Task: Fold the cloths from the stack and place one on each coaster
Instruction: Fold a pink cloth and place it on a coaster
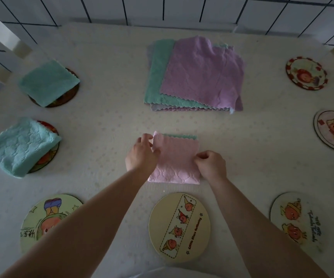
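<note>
A folded pink cloth (175,157) with a green edge showing at its top lies on the table in front of me. My left hand (142,155) pinches its upper left corner, and my right hand (211,165) grips its right edge. The stack of unfolded cloths (198,75), purple on top with green below, sits further back. Two folded green cloths rest on coasters at the left: one at the far left (48,83), one nearer (19,145). Bare coasters lie near me at left (41,215), centre (179,225) and right (294,219).
Two more bare coasters lie at the right, one far (305,73) and one at the edge of view (332,130). The table has a pale patterned covering (106,127). A tiled wall with dark lines (162,9) runs behind it.
</note>
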